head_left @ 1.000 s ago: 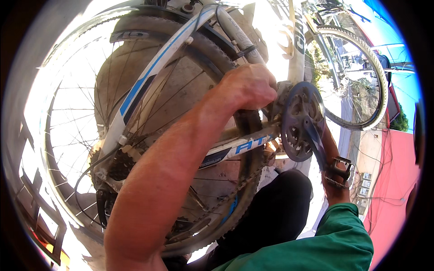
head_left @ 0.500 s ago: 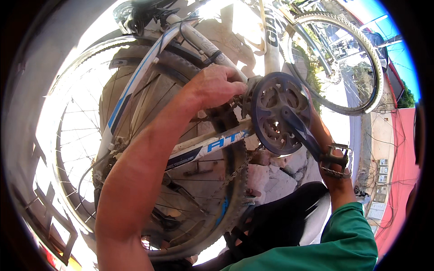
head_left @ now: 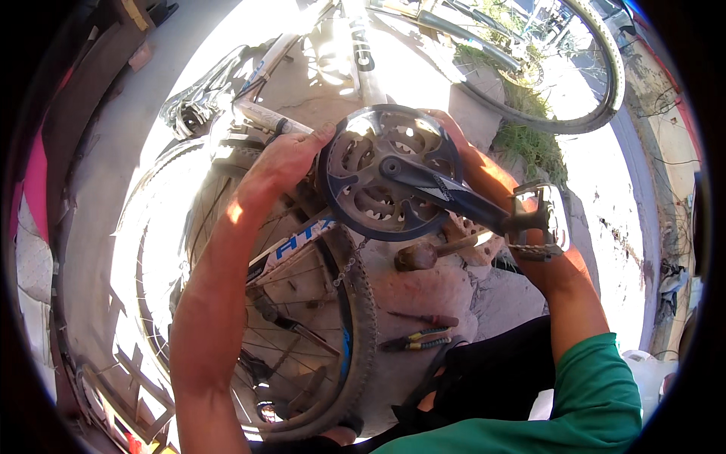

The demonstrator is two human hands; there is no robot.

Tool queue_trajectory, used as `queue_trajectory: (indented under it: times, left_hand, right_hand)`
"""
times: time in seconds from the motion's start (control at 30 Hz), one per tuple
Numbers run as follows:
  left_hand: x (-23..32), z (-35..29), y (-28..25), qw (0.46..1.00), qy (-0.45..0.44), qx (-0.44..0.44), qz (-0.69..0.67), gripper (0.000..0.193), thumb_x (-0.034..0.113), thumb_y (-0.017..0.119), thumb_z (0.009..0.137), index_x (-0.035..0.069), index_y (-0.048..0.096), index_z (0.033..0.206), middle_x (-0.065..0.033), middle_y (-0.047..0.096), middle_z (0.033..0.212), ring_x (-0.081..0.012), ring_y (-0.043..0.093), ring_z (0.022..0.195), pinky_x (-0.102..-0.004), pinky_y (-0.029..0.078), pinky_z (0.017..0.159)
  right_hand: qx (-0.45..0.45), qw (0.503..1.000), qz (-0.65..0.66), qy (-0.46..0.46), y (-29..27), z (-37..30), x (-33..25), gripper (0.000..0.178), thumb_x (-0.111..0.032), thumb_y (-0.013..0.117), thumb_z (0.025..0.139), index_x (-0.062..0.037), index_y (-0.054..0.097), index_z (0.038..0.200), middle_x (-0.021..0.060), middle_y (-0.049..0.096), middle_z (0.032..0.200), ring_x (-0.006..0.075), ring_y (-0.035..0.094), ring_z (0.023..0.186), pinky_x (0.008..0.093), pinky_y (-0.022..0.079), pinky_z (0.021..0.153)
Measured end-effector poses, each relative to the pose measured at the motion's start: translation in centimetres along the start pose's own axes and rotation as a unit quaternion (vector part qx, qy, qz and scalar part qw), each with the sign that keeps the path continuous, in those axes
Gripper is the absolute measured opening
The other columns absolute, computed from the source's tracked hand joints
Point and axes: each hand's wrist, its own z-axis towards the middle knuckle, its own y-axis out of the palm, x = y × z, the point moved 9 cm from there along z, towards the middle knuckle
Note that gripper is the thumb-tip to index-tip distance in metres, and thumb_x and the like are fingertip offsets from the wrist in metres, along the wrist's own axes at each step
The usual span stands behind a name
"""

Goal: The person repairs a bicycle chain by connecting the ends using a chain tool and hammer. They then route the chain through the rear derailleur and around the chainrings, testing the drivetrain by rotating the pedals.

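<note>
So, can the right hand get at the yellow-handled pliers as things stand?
Probably not directly: the right hand is partly behind the chainring, and crank arm and pedal cross in front of its forearm, though the pliers look uncovered.

Several other things on and around the pale, sunlit ground point(head_left: 98, 189).
At upper right is a second bicycle's spoked wheel with dark tyre point(head_left: 616, 79), beside a patch of green grass point(head_left: 533, 144); lower, pliers with yellow-marked handles point(head_left: 425, 340) lie near a thin reddish-handled tool point(head_left: 432, 319); at the left edge, a bright pink sheet point(head_left: 36, 185).
</note>
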Motion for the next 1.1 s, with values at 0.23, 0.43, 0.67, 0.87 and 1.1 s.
queue_trajectory:
  times: [0.23, 0.43, 0.67, 0.87, 1.1]
  left_hand:
    - [1.0, 0.3, 0.1, 0.986, 0.036, 0.106, 0.126, 0.067, 0.059, 0.052, 0.093, -0.005, 0.069, 0.101, -0.0236, 0.069, 0.092, -0.0326, 0.066, 0.091, -0.0406, 0.048, 0.083]
    - [-0.1, 1.4, 0.7, 0.996, 0.017, 0.065, 0.063, 0.069, 0.06, 0.053, 0.093, -0.006, 0.068, 0.105, -0.0239, 0.069, 0.098, -0.0332, 0.066, 0.094, -0.0404, 0.048, 0.086]
    - [-0.8, 0.6, 0.2, 0.995, 0.024, 0.092, 0.023, 0.069, 0.06, 0.054, 0.093, -0.006, 0.068, 0.105, -0.0226, 0.07, 0.102, -0.0299, 0.065, 0.097, -0.0388, 0.047, 0.087]
    - [0.3, -0.3, 0.4, 0.992, 0.025, 0.122, 0.031, 0.072, 0.064, 0.054, 0.091, -0.005, 0.069, 0.107, -0.0217, 0.07, 0.105, -0.03, 0.065, 0.1, -0.0386, 0.047, 0.089]
    - [-2.1, 1.4, 0.4, 0.994, 0.024, 0.108, -0.01, 0.073, 0.065, 0.053, 0.089, -0.003, 0.07, 0.11, -0.0215, 0.07, 0.107, -0.0308, 0.066, 0.101, -0.039, 0.047, 0.091]
  right_hand:
    - [0.023, 0.96, -0.267, -0.081, -0.1, -1.3, -0.7, 0.044, -0.029, 0.058, 0.097, 0.003, 0.056, 0.128, 0.016, 0.057, 0.125, 0.0206, 0.06, 0.107, 0.0307, 0.052, 0.089]
    - [0.067, 0.966, -0.222, -0.116, -1.1, -3.0, -1.9, 0.046, -0.034, 0.057, 0.098, 0.0012, 0.058, 0.127, 0.0133, 0.06, 0.12, 0.02, 0.06, 0.107, 0.0314, 0.05, 0.092]
    - [0.112, 0.984, -0.111, 0.083, -0.6, -4.9, -2.7, 0.033, -0.028, 0.051, 0.098, -0.0004, 0.066, 0.108, 0.0072, 0.064, 0.093, 0.0152, 0.06, 0.086, 0.0283, 0.05, 0.076]
    - [0.068, 0.976, -0.178, 0.107, 0.2, -6.8, -6.5, 0.03, -0.029, 0.051, 0.099, -0.004, 0.066, 0.098, 0.001, 0.058, 0.069, 0.009, 0.053, 0.061, 0.0255, 0.044, 0.058]
    - [0.06, 0.977, -0.196, 0.055, 0.4, -6.6, -7.0, 0.032, -0.031, 0.05, 0.102, -0.0032, 0.066, 0.102, -0.0003, 0.054, 0.063, 0.0085, 0.05, 0.053, 0.025, 0.041, 0.05]
